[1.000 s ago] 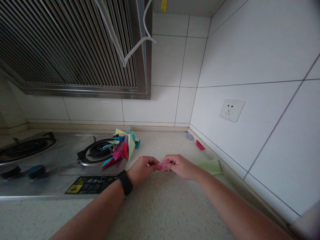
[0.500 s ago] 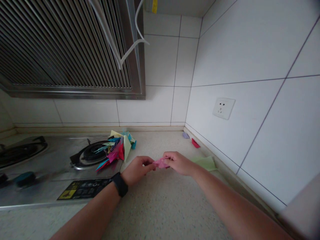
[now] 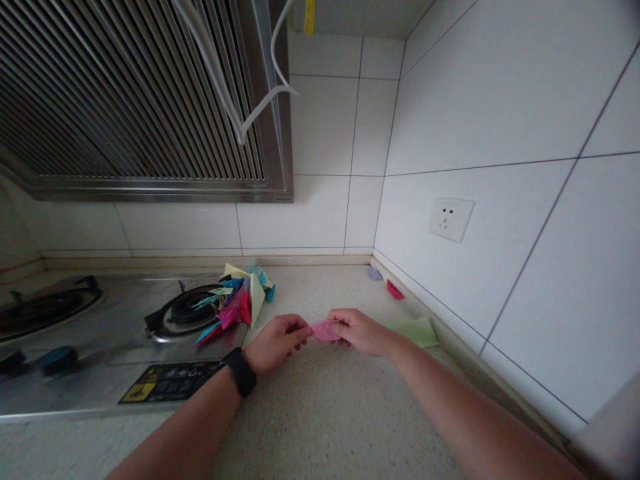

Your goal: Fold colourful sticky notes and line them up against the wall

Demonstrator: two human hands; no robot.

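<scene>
A small piece of folded pink paper (image 3: 325, 331) is held between my two hands, just above the speckled countertop (image 3: 320, 407). My left hand (image 3: 281, 341), below a black wristband, pinches its left end between thumb and fingers. Around its right end, the fingers of my right hand (image 3: 359, 331) are closed, covering part of the paper. Light green paper (image 3: 415, 331) lies flat on the counter behind my right wrist. To the left, a heap of colourful folded paper pieces (image 3: 239, 303) rests partly on the stove's edge.
A gas stove (image 3: 100, 360) with two burners stands on the left, under a range hood (image 3: 150, 100) with a hanging white cable (image 3: 243, 130). A red folded paper (image 3: 395, 289) and a purple one (image 3: 375, 273) lie near the right wall, below a socket (image 3: 452, 219).
The pink paper now looks flatter and has been turned slightly in my fingers. Both hands stay almost in place, and the view has shifted a little.
</scene>
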